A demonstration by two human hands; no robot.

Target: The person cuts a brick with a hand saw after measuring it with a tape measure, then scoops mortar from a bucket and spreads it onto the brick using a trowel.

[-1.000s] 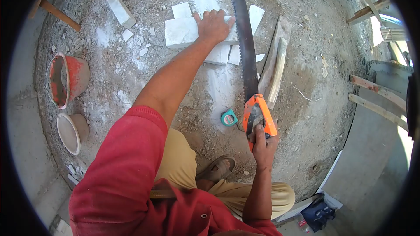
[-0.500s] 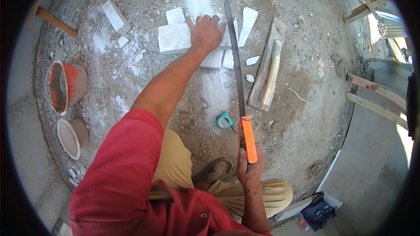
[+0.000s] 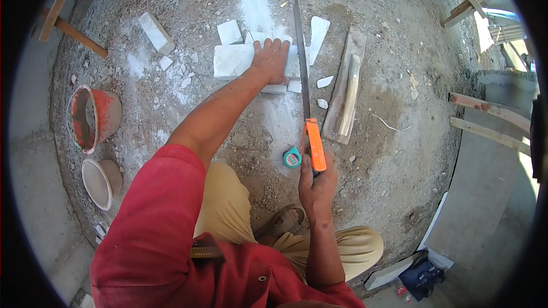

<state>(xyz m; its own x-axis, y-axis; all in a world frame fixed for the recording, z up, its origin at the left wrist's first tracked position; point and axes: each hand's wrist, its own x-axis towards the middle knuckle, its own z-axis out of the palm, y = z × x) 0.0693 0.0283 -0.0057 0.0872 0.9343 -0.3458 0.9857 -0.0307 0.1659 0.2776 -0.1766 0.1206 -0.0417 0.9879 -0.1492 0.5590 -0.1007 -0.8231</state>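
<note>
My left hand [image 3: 271,63] lies on top of a long white block [image 3: 233,61], with its fingers stretched toward the far edge. That block rests across other white blocks [image 3: 275,89] on the ground. My right hand [image 3: 317,185] is closed round the orange handle of a hand saw [image 3: 315,147]. The saw's long toothed blade points away from me and passes at the right end of the long block; I cannot tell how deep it sits. A teal tape measure [image 3: 291,158] lies on the ground left of the saw handle.
A wooden board [image 3: 335,118] with a pale stick [image 3: 350,94] lies right of the saw. White offcuts [image 3: 319,37] and a separate block [image 3: 156,32] are scattered around. On the left are a red-stained bucket [image 3: 108,115] and a smaller bucket [image 3: 114,177].
My right hand has pushed the saw forward, away from my body. My left hand stays on the block, its fingers slightly shifted. The view has tilted a little.
</note>
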